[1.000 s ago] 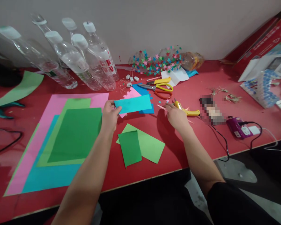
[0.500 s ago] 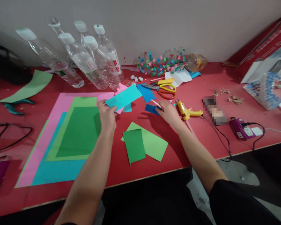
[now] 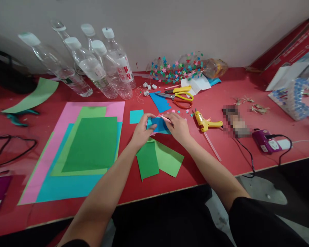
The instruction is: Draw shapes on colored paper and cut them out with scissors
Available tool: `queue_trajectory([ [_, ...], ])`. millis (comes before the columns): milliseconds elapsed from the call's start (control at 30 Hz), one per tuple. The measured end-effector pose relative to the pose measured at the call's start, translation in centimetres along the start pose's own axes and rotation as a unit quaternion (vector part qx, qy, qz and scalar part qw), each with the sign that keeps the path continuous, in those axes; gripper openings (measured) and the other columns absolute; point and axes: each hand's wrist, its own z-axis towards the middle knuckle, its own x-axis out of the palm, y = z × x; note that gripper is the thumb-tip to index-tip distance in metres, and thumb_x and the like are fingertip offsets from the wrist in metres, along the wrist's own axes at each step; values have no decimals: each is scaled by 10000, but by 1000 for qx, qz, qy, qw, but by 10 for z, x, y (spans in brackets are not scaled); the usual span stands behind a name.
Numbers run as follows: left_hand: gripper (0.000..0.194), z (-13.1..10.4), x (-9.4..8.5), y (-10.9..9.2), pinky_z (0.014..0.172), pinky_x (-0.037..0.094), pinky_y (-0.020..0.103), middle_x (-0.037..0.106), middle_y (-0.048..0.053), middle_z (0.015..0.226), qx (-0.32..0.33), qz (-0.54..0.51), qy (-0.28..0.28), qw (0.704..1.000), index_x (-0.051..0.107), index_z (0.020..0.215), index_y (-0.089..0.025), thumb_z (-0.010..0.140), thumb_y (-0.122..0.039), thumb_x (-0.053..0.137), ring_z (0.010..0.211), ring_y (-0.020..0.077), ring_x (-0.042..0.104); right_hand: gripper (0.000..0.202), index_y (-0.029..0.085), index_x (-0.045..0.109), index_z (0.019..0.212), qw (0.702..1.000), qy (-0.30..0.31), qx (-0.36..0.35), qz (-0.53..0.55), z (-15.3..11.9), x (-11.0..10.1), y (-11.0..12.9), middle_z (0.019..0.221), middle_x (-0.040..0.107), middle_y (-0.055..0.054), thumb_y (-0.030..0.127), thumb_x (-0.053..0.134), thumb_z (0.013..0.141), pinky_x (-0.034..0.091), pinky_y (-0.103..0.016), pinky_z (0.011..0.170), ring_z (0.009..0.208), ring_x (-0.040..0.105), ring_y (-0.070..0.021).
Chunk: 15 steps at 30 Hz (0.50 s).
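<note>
Both hands meet over the middle of the red table. My left hand (image 3: 143, 133) is closed on light blue paper (image 3: 149, 123), its thumb lying on top. A small darker blue piece of paper (image 3: 158, 125) lies over it, and a bit of pink paper shows at the edge. My right hand (image 3: 179, 129) pinches a slim pink pen (image 3: 166, 119) and touches the right end of the papers. Just below are a dark green paper piece (image 3: 148, 163) and a light green one (image 3: 170, 157). A light blue square (image 3: 136, 116) lies left of the fingers.
Stacked coloured sheets (image 3: 90, 144) lie on the left. Empty plastic bottles (image 3: 103, 72) stand behind. Scissors (image 3: 180, 97), a yellow cutter (image 3: 181, 89) and a star-covered bottle (image 3: 180, 68) lie at the back. A yellow glue gun (image 3: 207, 121) and purple power socket (image 3: 266, 140) are on the right.
My left hand has moved right with the light blue and pink paper, and my right hand slightly left. The darker blue piece now overlaps the light blue one. The light blue square is uncovered.
</note>
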Motion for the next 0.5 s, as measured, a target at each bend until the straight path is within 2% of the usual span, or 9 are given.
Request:
queue_trajectory([
  [67,294,3,0,5,958,441,359,562,51,1133,21,23,-34,999,508,1096,-228,810,-237,576,1090,206,531,262,218,634,1103,999,-38,-9,1,0,-4,2,1125,669,-81,186,442,928,495,-311,870,1065,621,-212],
  [167,365,9,1,14,1043,385,404,533,78,1214,21,78,-84,993,459,1159,-219,809,-202,559,1170,224,497,230,220,638,1078,992,-121,14,-8,0,-13,-4,1134,643,-94,212,481,910,505,-331,828,1027,623,-226],
  [300,482,13,-3,19,1057,366,468,472,136,1310,-5,162,-71,984,407,1256,-202,801,-180,567,1245,277,448,178,223,649,970,982,-184,46,9,-2,-22,-20,1033,641,-91,205,494,883,501,-367,812,968,618,-235],
  [400,551,10,-15,11,1082,331,495,414,161,1355,20,216,-88,972,399,1304,-201,792,-187,603,1308,304,373,180,228,646,932,974,-202,63,79,-4,-23,-26,951,648,-68,216,472,886,500,-372,806,904,618,-214],
  [433,537,8,-21,7,1084,332,491,416,153,1350,33,223,-76,971,418,1296,-205,794,-193,607,1307,300,372,202,228,646,929,970,-199,69,120,-5,-23,-26,925,646,-59,233,446,901,504,-362,780,857,620,-200],
  [467,501,4,-28,1,1067,359,477,447,134,1313,47,220,-33,974,451,1271,-213,796,-205,610,1278,288,405,233,227,647,924,964,-193,73,166,-5,-23,-25,906,642,-51,255,415,920,506,-347,747,811,619,-185],
  [500,455,0,-33,-4,1049,384,460,486,110,1268,62,206,44,976,478,1247,-223,809,-229,603,1239,271,446,272,224,649,909,957,-187,75,210,-6,-23,-23,878,635,-45,282,385,939,504,-329,710,769,614,-170],
])
